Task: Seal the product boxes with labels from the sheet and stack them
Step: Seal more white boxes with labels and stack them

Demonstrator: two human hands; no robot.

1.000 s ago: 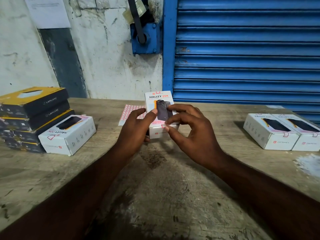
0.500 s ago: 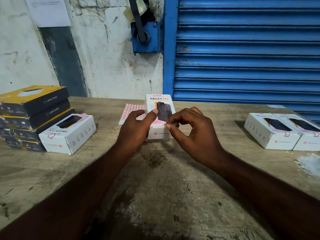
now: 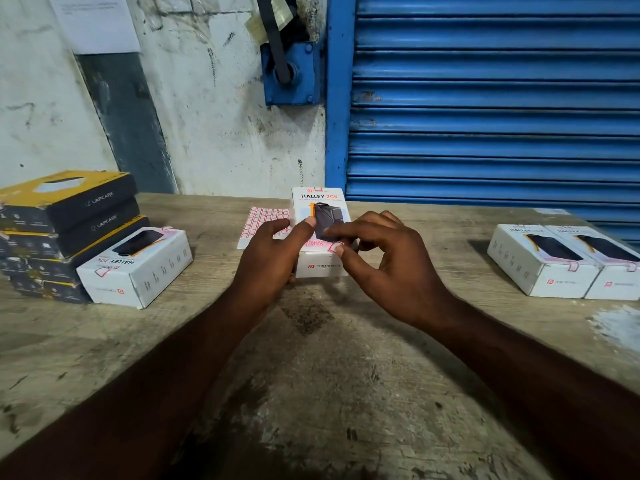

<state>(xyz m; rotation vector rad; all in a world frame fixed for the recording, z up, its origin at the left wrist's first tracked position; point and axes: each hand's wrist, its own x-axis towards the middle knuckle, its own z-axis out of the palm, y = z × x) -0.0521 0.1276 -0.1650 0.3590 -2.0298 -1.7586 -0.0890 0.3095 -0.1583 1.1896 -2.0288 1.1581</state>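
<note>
box (image 3: pixel 320 206) long axis runs away from the person; left hand (image 3: pixel 273 251) grips its left side, right hand (image 3: pixel 388 268) grip pinches label (image 3: pixel 334 247) at near-right top edge.

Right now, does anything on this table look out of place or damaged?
Nothing looks spilled or broken. The white box on the left lies turned round, its print upside down from here, unlike the pair of boxes at right. A pale patch marks the table there.

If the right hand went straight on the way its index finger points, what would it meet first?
Probably the thumb of the left hand, resting on the box just beyond the right hand; depth unclear.
</note>
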